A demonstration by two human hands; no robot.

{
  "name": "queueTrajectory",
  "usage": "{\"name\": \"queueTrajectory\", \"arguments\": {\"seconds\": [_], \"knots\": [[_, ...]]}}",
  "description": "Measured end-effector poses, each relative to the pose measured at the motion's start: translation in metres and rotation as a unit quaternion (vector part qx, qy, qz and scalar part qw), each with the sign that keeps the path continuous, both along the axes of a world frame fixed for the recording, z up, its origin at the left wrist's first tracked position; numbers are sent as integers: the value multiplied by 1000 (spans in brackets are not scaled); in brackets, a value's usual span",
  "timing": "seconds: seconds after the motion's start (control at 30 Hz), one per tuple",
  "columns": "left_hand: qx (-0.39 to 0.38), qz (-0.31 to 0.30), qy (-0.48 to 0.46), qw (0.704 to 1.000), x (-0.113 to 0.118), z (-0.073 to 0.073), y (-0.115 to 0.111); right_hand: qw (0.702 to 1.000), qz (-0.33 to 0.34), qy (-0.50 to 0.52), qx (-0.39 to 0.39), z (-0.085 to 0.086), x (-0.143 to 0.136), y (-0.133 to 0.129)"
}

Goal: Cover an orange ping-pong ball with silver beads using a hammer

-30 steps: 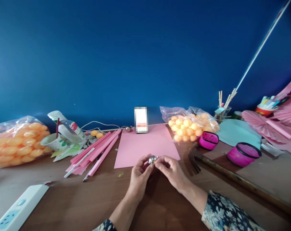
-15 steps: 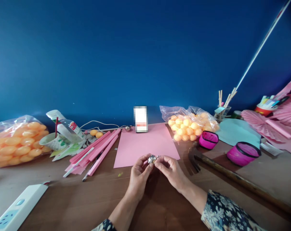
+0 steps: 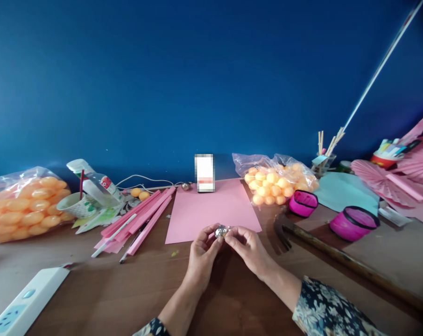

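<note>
- Low in the centre of the frame, I see a shiny silver ball gripped between the thumb and fingers of the left hand.
- The right hand has thumb and fingertips pinched together at the ball's right side; what sits between them is too small for me to tell.
- Over at the left edge, a clear bag bulges with orange balls.
- Right of centre, another clear bag holds more of them.
- A paper cup, left of centre, leans with a dark red stick in it.
- Upper right, a clear jar holds wooden sticks; a red tub holds pens.
- Below them sit two magenta, black-rimmed containers.
</note>
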State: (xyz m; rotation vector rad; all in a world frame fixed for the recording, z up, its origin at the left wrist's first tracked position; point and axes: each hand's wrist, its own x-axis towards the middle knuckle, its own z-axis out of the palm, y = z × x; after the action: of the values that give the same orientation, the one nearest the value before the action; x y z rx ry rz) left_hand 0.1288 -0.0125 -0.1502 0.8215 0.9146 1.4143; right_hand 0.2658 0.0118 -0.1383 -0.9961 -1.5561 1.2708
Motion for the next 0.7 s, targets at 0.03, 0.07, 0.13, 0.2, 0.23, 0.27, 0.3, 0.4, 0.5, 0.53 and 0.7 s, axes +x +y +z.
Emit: {"name": "queueTrajectory", "arguments": {"seconds": [0.03,0.07,0.13,0.2,0.23,0.27,0.3,0.4,0.5,0.53,0.7], "knots": [[0,2,2,1000,0,0,0,1000,0,1,0,0,0,0],[0,3,4,1000,0,0,0,1000,1,1,0,0,0,0],[-2,6,5,1000,0,0,0,1000,-1,0,0,0,0,0],[-5,10,4,1000,0,0,0,1000,-1,0,-2,1,0,0],[-6,11,2,1000,0,0,0,1000,-1,1,-2,1,0,0],[-6,14,1,1000,1,0,0,1000,1,2,-4,1,0,0],[-6,15,1,1000,1,0,0,1000,3,2,-6,1,0,0],[-8,19,5,1000,1,0,0,1000,5,-3,-11,2,0,0],[-9,18,10,1000,1,0,0,1000,1,-7,-11,3,0,0],[-8,17,11,1000,1,0,0,1000,2,-8,-12,3,0,0],[-5,30,35,999,0,-3,1,1000,9,-15,-9,2,1,1]]}}
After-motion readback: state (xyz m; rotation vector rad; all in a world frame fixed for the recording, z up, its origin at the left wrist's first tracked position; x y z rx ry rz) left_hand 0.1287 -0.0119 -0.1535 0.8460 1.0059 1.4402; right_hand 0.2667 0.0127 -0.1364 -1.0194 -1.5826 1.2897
